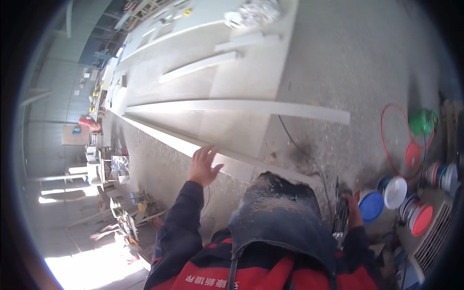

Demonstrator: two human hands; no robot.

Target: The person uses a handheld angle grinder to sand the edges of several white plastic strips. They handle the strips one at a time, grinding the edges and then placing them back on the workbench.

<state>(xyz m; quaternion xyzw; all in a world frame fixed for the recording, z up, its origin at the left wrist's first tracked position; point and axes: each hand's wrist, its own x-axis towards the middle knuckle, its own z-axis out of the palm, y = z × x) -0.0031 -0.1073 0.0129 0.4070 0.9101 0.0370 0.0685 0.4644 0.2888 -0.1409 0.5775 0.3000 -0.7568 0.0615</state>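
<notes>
My left hand (205, 167) is open, its fingers spread over the edge of a long white board (166, 138). This board runs from the far left toward my lap. My right hand (354, 210) is low at the right, closed around a dark, long-bodied tool (340, 212); its exact kind cannot be made out. A dusty dark apron (278, 215) covers my front and hides the floor beneath. Beyond the first board, a second long white strip (232, 105) lies across the pale work surface (232, 79) and sticks out past its right edge.
Shorter white strips (200, 66) and a crumpled white bundle (253, 13) lie farther back. At right are a green gas cylinder (422, 122), a red hose (386, 140), a blue-lidded bucket (371, 206), a white-lidded bucket (394, 192) and a metal grille (433, 237). Clutter lines the left wall.
</notes>
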